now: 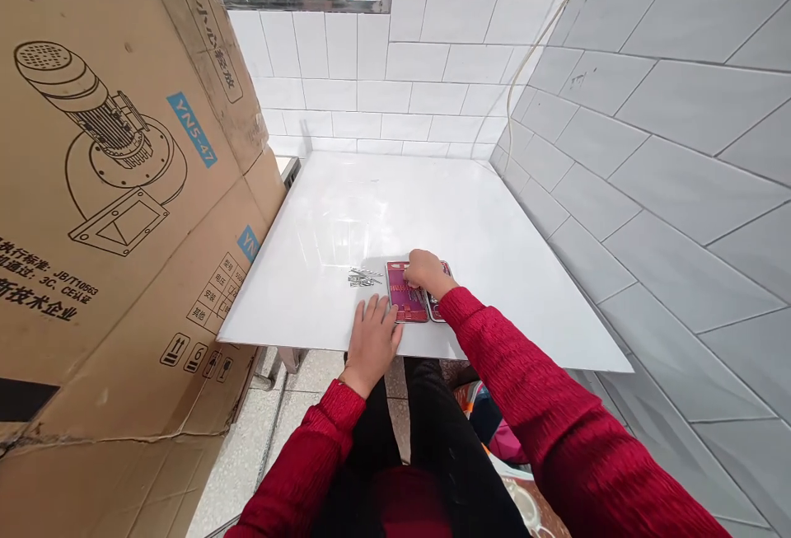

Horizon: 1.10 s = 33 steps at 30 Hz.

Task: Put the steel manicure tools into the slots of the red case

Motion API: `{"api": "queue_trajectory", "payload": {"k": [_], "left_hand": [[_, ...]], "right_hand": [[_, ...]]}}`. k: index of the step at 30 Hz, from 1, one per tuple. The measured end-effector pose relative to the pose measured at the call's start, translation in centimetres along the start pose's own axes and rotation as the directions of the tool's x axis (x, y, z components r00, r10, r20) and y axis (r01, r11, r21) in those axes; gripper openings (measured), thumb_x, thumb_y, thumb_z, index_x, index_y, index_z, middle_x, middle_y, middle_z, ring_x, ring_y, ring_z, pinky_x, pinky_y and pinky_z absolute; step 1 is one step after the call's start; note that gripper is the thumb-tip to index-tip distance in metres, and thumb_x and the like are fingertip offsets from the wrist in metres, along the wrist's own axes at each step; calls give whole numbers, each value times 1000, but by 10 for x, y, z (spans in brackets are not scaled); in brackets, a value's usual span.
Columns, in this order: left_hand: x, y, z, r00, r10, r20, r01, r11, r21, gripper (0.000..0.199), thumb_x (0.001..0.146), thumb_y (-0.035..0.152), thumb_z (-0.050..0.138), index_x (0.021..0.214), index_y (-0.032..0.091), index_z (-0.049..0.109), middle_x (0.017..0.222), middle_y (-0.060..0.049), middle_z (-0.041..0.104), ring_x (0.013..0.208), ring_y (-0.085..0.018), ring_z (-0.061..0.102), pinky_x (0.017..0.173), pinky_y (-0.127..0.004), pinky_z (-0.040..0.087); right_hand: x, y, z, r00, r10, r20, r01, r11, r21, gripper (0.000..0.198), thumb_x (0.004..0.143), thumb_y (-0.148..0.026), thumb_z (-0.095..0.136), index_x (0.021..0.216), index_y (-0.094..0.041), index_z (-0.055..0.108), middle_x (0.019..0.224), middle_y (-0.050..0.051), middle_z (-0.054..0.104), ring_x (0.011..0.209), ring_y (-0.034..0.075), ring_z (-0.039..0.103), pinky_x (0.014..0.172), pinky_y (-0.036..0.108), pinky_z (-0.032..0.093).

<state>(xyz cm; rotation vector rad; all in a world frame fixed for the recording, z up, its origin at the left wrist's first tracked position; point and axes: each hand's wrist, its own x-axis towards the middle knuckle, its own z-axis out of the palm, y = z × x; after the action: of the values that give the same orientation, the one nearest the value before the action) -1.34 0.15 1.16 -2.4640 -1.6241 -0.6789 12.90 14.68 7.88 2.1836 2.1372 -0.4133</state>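
Note:
A small case (409,311) with a red and purple lining lies spread on the white table, some slim metal tools inside it. My left hand (375,332) rests flat at the table's near edge, fingers stretched out and fingertips at the case's lower left corner. Over the upper middle of the case, my right hand (428,270) is closed with its fingers pressed together. Whatever it may hold is hidden, and it covers part of the case's right half. Left of the case sits a little pile of shiny metal tools (363,277), too small to name singly.
The white table (371,200) reaches back to a tiled wall (426,97). A large cardboard box (129,274) stands close along the left side. More tiled wall (692,217) runs along the right, with a thin cable (537,44) in the corner.

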Motion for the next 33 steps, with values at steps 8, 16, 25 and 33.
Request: {"api": "queue_trajectory", "payload": {"k": [8,16,25,33], "left_hand": [[1,1,-1,1000,7,4,-7,1000,-4,34,102,31,46,129,18,62,140,-13,60,139,-31,48,117,-53,36],[0,1,0,1000,0,9,0,1000,5,34,101,32,48,130,18,61,141,-13,59,139,-31,48,117,-52,36],[-5,0,7,1000,-1,-7,2,1000,22,35,101,34,49,131,18,59,142,-12,58,138,-31,48,117,-53,36],[-3,-1,10,1000,-7,-12,8,1000,20,35,101,33,50,130,18,61,141,-11,60,138,-30,48,117,-52,36]], "right_hand": [[-1,7,10,999,14,-38,-10,994,108,16,79,-18,65,89,-12,77,75,14,74,74,24,73,65,27,51],[5,7,14,997,-16,-76,22,996,82,16,80,-22,65,84,-11,77,73,13,73,70,22,70,60,27,45],[13,3,15,990,-80,-120,88,994,65,22,82,-30,63,75,-12,74,68,10,70,63,18,62,56,27,36],[30,-36,4,902,-347,-256,350,936,-34,22,87,-19,51,93,-15,72,91,7,73,78,17,60,63,27,33]]}}
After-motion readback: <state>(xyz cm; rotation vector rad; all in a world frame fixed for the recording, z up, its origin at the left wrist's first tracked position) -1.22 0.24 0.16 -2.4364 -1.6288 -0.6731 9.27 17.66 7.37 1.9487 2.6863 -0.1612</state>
